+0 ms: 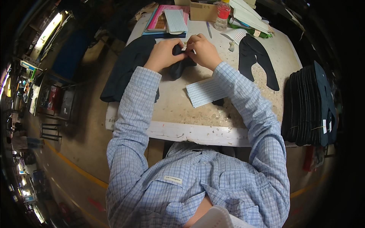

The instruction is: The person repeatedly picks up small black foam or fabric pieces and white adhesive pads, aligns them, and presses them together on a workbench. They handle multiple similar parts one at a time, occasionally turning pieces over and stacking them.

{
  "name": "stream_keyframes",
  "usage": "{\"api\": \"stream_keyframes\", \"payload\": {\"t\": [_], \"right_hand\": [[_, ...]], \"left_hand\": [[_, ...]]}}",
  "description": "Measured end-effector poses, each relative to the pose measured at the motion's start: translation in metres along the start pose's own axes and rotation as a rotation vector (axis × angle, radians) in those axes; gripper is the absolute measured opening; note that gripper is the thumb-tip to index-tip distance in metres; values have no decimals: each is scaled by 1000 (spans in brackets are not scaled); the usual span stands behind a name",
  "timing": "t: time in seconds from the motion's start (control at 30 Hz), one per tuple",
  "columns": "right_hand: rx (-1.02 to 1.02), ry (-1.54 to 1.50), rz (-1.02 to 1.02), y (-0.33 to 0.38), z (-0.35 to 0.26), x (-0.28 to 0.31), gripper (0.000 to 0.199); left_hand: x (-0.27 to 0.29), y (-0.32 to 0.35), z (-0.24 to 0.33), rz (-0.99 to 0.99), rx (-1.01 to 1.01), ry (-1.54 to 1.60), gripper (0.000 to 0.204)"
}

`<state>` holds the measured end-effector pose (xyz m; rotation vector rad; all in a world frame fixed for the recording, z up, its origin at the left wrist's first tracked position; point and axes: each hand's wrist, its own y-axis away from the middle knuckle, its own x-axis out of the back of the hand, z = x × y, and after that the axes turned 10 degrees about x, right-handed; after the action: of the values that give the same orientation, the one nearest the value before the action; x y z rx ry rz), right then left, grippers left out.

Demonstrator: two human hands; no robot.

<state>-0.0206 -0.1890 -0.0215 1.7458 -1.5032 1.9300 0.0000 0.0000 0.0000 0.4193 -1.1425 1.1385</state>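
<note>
The dark fabric (pixel 176 72) is matt cloth, like the stack (pixel 302 108). The printed sheet (pixel 205 92) looks like smooth paper, the bottle (pixel 221 23) glossy clear plastic, and the counter (pixel 171 110) rough and flaking.

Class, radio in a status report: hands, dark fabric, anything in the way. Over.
Left hand gripping dark fabric. Right hand fingertips close beside, exact grip unclear. Printed sheet partly hidden by right sleeve, clear of both hands.
</note>
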Motion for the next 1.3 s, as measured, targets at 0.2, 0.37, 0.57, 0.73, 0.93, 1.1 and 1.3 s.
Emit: {"api": "stream_keyframes", "payload": {"t": [0.2,0.37,0.57,0.73,0.93,1.1,1.3], "right_hand": [[-113,156,125,-4,13,0,18],[-156,-255,8,-5,6,-2,32],[-77,54,90,-10,-2,-8,31],[-162,-74,235,-12,13,0,29],[-114,-106,147,-5,5,-17,27],[-128,-212,229,-10,17,-12,34],[-94,-371,156,-10,9,-13,52]], "left_hand": [[-1,4,4,10,101,18,29],[-8,1,-4,115,-6,34,34],[-11,2,-4,110,-15,-62,30],[-1,2,-3,25,122,61,32],[-11,4,-5,105,-5,-47,32],[-8,4,-6,103,-5,34,30],[-7,3,-2,93,37,22,30]]}}
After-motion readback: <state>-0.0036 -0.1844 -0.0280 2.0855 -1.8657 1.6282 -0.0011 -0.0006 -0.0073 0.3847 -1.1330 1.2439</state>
